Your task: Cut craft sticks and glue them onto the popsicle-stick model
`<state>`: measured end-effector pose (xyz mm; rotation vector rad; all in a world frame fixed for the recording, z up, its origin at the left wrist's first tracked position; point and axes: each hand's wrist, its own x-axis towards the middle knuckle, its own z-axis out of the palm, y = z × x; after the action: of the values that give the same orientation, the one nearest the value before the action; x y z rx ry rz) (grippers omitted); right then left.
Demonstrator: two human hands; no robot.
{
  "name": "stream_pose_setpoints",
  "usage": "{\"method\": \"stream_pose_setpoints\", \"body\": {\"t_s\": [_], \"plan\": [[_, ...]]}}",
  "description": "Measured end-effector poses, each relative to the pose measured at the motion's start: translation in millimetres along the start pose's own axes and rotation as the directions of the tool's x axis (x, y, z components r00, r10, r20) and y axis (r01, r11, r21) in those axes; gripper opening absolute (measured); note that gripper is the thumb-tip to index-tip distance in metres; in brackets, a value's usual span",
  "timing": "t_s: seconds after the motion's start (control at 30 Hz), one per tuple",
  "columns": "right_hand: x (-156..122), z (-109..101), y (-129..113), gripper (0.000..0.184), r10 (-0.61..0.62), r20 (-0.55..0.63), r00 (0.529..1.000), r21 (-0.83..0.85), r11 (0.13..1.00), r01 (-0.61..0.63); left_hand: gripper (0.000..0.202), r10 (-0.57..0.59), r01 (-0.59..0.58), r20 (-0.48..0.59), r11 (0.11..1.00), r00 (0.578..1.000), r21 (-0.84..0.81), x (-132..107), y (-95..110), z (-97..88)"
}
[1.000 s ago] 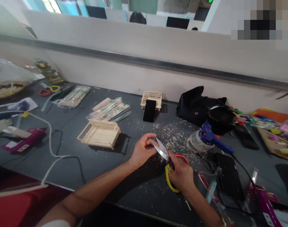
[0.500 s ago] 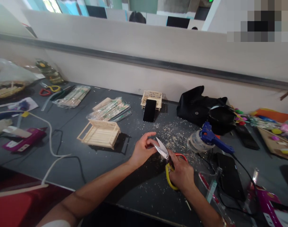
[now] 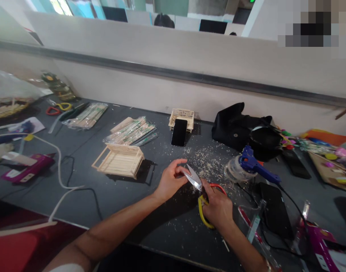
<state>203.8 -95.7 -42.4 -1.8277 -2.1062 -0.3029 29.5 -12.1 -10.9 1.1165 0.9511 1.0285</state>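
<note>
Head view: right hand (image 3: pixel 220 207) grips scissors (image 3: pixel 194 182), left hand (image 3: pixel 170 180) curls, contents unclear; green-marked packets (image 3: pixel 134 132) look unreadable.

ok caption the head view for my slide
Right hand holding scissors beside left hand, above a desk scattered with scraps.

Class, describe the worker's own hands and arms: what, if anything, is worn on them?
The left hand and right hand are ungloved. The left forearm is bare up to a white sleeve edge; the right forearm looks bare, its cut-off end unclear.
</note>
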Motion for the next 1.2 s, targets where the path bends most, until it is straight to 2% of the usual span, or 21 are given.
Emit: {"method": "stream_pose_setpoints", "body": {"t_s": [0.13,0.23,0.37,0.7,0.87,1.2], "plan": [[-1.6,0.6,0.9,0.065,-0.017,-0.031,0.999,0.044,0.999,0.018,0.043,-0.016,0.016,-0.006,1.000,1.000,-0.024,-1.4,3.1,0.2],[-3.1,2.4,2.2,0.061,0.001,-0.008,1.000,0.068,0.998,0.000,0.043,-0.031,0.031,0.002,0.999,1.000,-0.037,-1.6,3.4,-0.3],[-2.5,3.6,3.1,0.057,0.014,0.025,1.000,0.089,0.996,-0.016,0.047,-0.045,0.046,0.014,0.996,0.999,-0.076,-0.9,2.8,-0.6],[0.0,4.6,8.3,0.046,0.081,-0.023,0.996,0.280,0.957,-0.071,0.057,-0.016,0.029,0.059,0.975,0.998,-0.221,2.1,1.4,-1.7],[1.5,2.9,7.9,0.047,0.048,-0.002,0.999,0.250,0.967,-0.046,0.052,-0.010,0.033,0.091,0.966,0.996,-0.256,2.7,0.8,-3.8],[4.2,-3.4,4.6,0.056,-0.052,-0.063,0.997,0.194,0.979,0.063,0.049,-0.012,0.059,0.172,0.961,0.985,-0.270,3.1,4.3,-6.2]]}}
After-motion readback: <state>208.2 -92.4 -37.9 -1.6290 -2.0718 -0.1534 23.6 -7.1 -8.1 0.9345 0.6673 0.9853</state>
